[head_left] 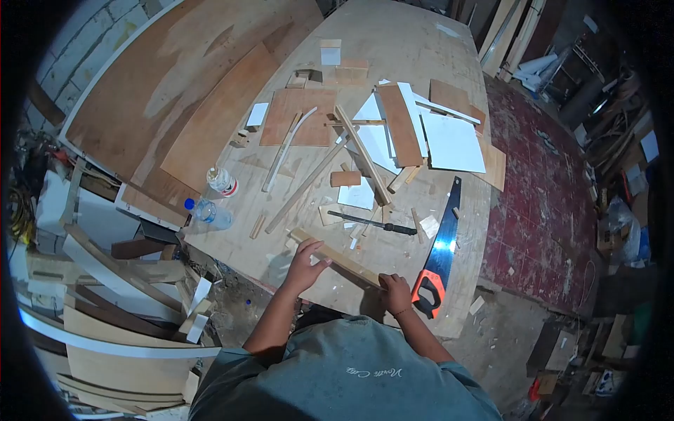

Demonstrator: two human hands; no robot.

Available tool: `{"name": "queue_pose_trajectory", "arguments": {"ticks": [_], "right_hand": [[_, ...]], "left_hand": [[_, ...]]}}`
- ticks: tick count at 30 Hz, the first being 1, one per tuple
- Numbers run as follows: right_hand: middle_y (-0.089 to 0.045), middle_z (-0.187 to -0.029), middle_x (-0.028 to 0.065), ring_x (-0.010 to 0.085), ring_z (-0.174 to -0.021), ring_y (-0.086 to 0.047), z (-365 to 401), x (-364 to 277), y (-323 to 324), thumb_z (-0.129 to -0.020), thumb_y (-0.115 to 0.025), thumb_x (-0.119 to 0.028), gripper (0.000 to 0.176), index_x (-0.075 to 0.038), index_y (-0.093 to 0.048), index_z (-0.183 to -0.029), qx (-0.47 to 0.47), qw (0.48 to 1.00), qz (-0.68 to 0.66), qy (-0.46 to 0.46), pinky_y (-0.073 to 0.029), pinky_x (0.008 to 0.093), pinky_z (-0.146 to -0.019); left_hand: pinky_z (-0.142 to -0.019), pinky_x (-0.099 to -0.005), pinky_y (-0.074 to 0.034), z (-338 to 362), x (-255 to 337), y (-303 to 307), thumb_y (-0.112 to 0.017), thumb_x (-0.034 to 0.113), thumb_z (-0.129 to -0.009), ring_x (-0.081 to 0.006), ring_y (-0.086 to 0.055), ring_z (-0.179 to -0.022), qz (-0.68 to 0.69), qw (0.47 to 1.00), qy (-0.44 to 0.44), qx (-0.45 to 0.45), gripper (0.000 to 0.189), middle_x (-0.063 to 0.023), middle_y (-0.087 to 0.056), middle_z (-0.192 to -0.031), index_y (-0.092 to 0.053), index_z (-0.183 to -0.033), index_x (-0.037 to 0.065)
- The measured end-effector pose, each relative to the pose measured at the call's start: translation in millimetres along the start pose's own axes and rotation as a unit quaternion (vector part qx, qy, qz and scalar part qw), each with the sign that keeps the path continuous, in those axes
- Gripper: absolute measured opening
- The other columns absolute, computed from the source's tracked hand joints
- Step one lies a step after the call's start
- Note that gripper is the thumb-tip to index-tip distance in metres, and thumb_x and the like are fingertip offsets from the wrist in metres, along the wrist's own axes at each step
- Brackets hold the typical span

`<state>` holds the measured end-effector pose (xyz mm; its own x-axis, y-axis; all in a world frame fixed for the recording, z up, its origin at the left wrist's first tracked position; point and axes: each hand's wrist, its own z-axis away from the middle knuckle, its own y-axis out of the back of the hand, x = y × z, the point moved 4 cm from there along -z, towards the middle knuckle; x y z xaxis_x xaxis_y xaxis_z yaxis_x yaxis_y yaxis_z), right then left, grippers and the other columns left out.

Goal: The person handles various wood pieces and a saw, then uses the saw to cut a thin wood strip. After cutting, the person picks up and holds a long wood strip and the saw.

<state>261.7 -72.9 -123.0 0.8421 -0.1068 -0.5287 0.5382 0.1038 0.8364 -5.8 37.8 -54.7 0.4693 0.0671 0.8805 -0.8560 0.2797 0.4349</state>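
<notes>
A narrow wooden strip (344, 262) lies at a slant near the table's front edge, between my two hands. My left hand (306, 266) is at its left end, thumb and fingers apart around the wood. At the right end, my right hand (395, 292) has its fingers closed on the strip. Just right of that hand is a handsaw (442, 245) with an orange and black handle. A thin dark tool with a black handle (372, 222) lies beyond the strip, among small wood offcuts.
The wooden table (246, 242) bears a glue bottle (222, 182) and a water bottle (209, 214) at left. Farther back are long wood sticks (307, 186), white panels (455, 142) and brown boards (298, 117). Curved wooden pieces (119, 270) are stacked at lower left.
</notes>
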Motion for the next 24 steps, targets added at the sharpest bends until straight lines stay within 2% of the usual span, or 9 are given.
{"name": "queue_pose_trajectory", "arguments": {"ticks": [2,9,11,12,14,18,20,21,24], "right_hand": [[-0.063,-0.097,0.0085,0.0324,-0.091,-0.058,-2.9,-7.2,-6.7,-0.068,-0.074,-0.015,0.041,-0.014,-0.064,-0.109,0.011,1.0,0.002,-0.008,-0.048,0.0419,-0.079],[-0.064,-0.1,0.0053,0.0292,-0.095,-0.059,-25.3,-33.0,-26.6,-0.069,-0.071,-0.017,0.039,-0.018,-0.066,-0.108,0.051,0.996,0.069,-0.031,-0.046,0.0436,-0.082],[-0.064,-0.1,0.005,0.029,-0.096,-0.058,-30.2,-34.8,-32.6,-0.069,-0.071,-0.016,0.038,-0.018,-0.066,-0.107,0.057,0.994,0.085,-0.039,-0.045,0.044,-0.084],[-0.064,-0.1,0.0049,0.029,-0.097,-0.058,-32.9,-37.0,-33.5,-0.07,-0.07,-0.015,0.038,-0.018,-0.066,-0.107,0.054,0.994,0.088,-0.044,-0.043,0.0442,-0.087],[-0.064,-0.101,0.0049,0.0291,-0.098,-0.057,-38.0,-41.1,-34.5,-0.07,-0.069,-0.014,0.037,-0.018,-0.067,-0.107,0.053,0.993,0.092,-0.051,-0.041,0.0444,-0.09],[-0.062,-0.106,0.0056,0.0295,-0.104,-0.054,-51.4,-45.5,-28.5,-0.071,-0.068,-0.016,0.038,-0.019,-0.066,-0.109,0.049,0.993,0.094,-0.059,-0.038,0.0444,-0.096],[-0.061,-0.108,0.0058,0.0298,-0.107,-0.053,-61.8,-42.8,-27.2,-0.071,-0.069,-0.018,0.04,-0.019,-0.065,-0.111,0.04,0.993,0.098,-0.059,-0.037,0.0443,-0.097],[-0.061,-0.11,0.0065,0.0305,-0.109,-0.052,-69.3,-37.0,-31.5,-0.069,-0.072,-0.02,0.044,-0.019,-0.064,-0.113,0.033,0.993,0.106,-0.039,-0.037,0.0452,-0.098],[-0.06,-0.113,0.008,0.0322,-0.113,-0.051,-91.7,-34.7,-16.2,-0.065,-0.078,-0.025,0.053,-0.018,-0.063,-0.115,0.025,0.995,0.1,0.004,-0.037,0.047,-0.099]], "left_hand": [[-0.108,-0.039,-0.035,-9.0,-2.4,9.5,-0.075,0.023,-0.08,-0.0334,-0.043,-0.13,-0.014,0.999,-0.025,-0.018,0.053,-0.0189,-0.045,-0.138,-0.056,-0.127,0.006],[-0.107,-0.039,-0.037,-37.8,-16.6,53.2,-0.074,0.021,-0.081,-0.0326,-0.045,-0.128,-0.006,0.998,-0.049,-0.05,0.052,-0.0177,-0.047,-0.136,-0.056,-0.126,0.005],[-0.098,-0.0411,-0.045,-42.8,-28.2,59.6,-0.074,0.018,-0.083,-0.0261,-0.051,-0.12,-0.031,0.997,-0.051,-0.057,0.05,-0.0103,-0.043,-0.139,-0.056,-0.128,0.007],[-0.098,-0.0411,-0.045,-44.3,-30.9,62.1,-0.074,0.018,-0.083,-0.0261,-0.051,-0.12,-0.029,0.996,-0.052,-0.06,0.05,-0.0103,-0.043,-0.139,-0.056,-0.128,0.007],[-0.106,-0.0384,-0.038,-47.9,-36.8,67.5,-0.075,0.02,-0.08,-0.032,-0.047,-0.126,-0.012,0.997,-0.041,-0.058,0.051,-0.0171,-0.048,-0.133,-0.057,-0.125,0.004],[-0.107,-0.0396,-0.037,-56.5,-46.4,77.4,-0.077,0.021,-0.078,-0.0335,-0.044,-0.128,-0.055,0.996,-0.067,-0.037,0.056,-0.0169,-0.047,-0.136,-0.056,-0.127,0.005],[-0.111,-0.0462,-0.029,-61.8,-48.2,81.0,-0.078,0.026,-0.075,-0.0352,-0.038,-0.131,-0.182,0.978,-0.096,0.021,0.062,-0.0165,-0.045,-0.139,-0.055,-0.129,0.007],[-0.111,-0.0462,-0.029,-65.6,-57.1,77.6,-0.078,0.026,-0.075,-0.0352,-0.038,-0.131,-0.18,0.979,-0.096,0.019,0.062,-0.0165,-0.045,-0.139,-0.055,-0.129,0.007],[-0.113,-0.0525,-0.02,-76.1,-83.8,63.7,-0.078,0.03,-0.073,-0.0356,-0.033,-0.134,-0.3,0.949,-0.092,-0.016,0.066,-0.0158,-0.043,-0.141,-0.054,-0.132,0.011]]}}
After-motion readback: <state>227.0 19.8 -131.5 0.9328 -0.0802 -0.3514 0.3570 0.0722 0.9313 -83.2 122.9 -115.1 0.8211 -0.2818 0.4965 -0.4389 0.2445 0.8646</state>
